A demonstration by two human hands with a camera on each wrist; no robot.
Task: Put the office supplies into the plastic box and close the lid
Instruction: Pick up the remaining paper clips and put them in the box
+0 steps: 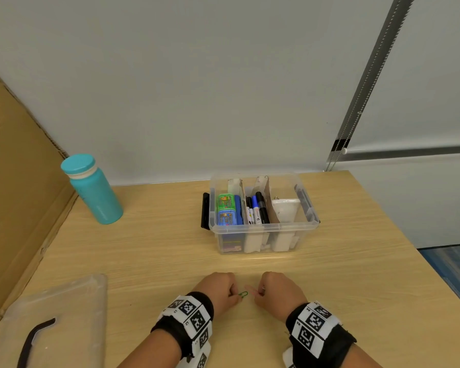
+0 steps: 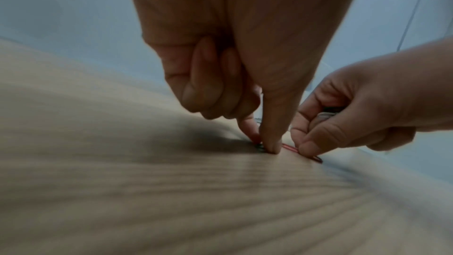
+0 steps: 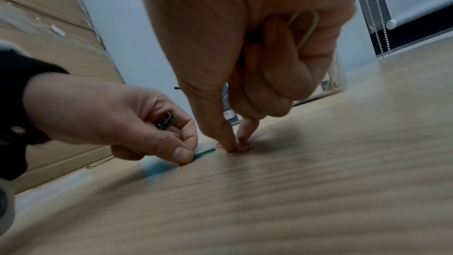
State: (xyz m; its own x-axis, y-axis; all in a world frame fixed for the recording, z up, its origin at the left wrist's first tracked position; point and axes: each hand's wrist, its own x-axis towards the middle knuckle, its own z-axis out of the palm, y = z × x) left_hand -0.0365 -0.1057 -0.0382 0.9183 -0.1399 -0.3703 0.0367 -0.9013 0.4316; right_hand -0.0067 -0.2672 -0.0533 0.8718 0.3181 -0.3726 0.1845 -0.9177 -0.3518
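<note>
Left grip [image 1: 221, 289] on green paperclip [image 1: 243, 294]

Matt wood-grain counter [image 1: 157, 248]; clear glossy plastic box [image 1: 263, 235] at centre; smooth teal bottle [image 1: 96, 192] and brown corrugated cardboard [image 1: 16, 181] at left.

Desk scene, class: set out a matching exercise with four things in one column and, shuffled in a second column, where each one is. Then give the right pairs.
Things:
1. green paper clip
2. pink paper clip
3. markers
4. lid

Places:
A. middle compartment of the plastic box
B. pinched on the table by the right hand
C. flat on the table, near left
D. pinched on the table by the left hand

Pairs: 1-D, 2-B, 3-A, 4-C
</note>
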